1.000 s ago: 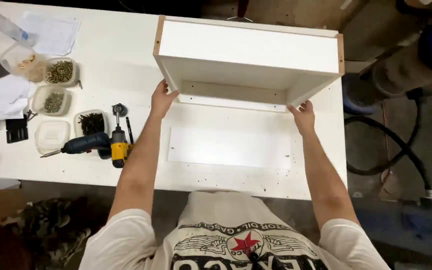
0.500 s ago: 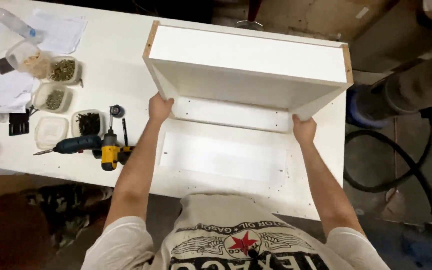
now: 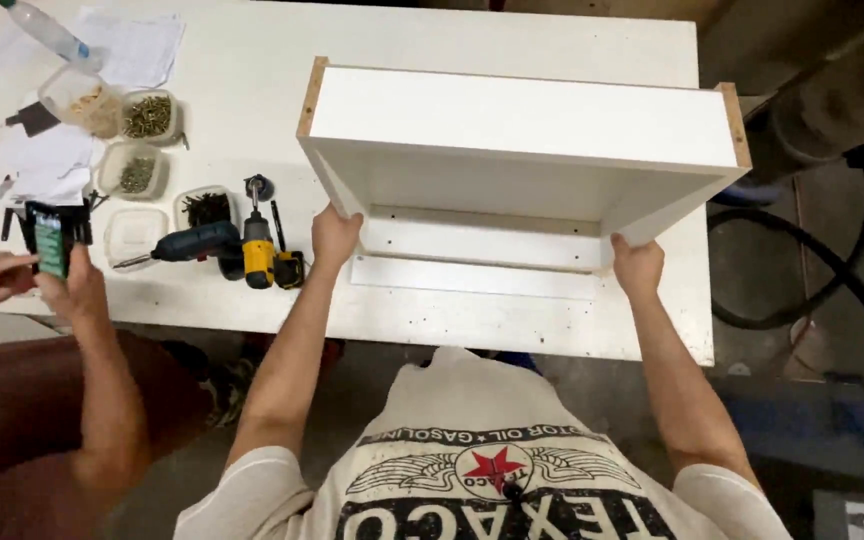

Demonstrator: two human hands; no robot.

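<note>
A person seen from above holds a white cabinet box tipped up on a white workbench. The left hand grips the lower front edge of the box's left side panel, and the right hand grips the matching edge of the right side panel, fingers wrapped around the board. The box sits between the two hands, its open face toward the person and its lower edge on the bench; raw brown chipboard shows at its upper corners. It looks stiff, smooth-faced and fairly heavy for its bulk, so the panel edges are probably the surest hold, as the laminate could slip.

Beyond the left hand lie a yellow and black cordless drill and a blue drill. Further out stand clear plastic tubs of screws, loose white paper sheets and a clear plastic bottle with a blue cap. At the far left, another person's hands hold a small green and black package.
</note>
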